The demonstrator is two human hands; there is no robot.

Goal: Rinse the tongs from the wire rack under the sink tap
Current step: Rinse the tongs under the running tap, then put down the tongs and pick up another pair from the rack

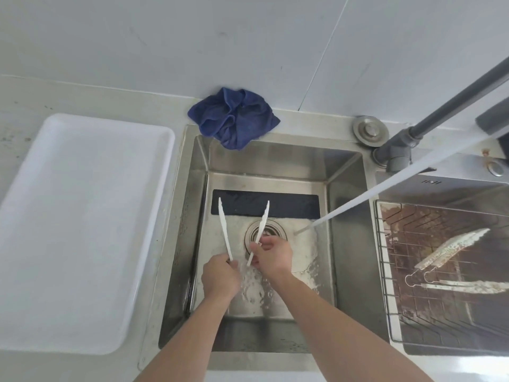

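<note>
We hold white tongs [242, 230] low in the sink [347, 244], left hand [220, 277] gripping one arm, right hand [271, 253] pinching the other; the tap's stream [385, 188] lands alongside. Next, we judge, swing them under it.

a pale grey-white panelled wall [192, 37] with thin seams rises behind a speckled off-white stone countertop [24, 106]. a large white rectangular plastic tray [68, 230] lies on the counter at the left. a crumpled dark blue cloth [234, 117] sits against the wall, its lower edge drooping over the counter's inner rim. even, soft daylight fills the scene.
</note>
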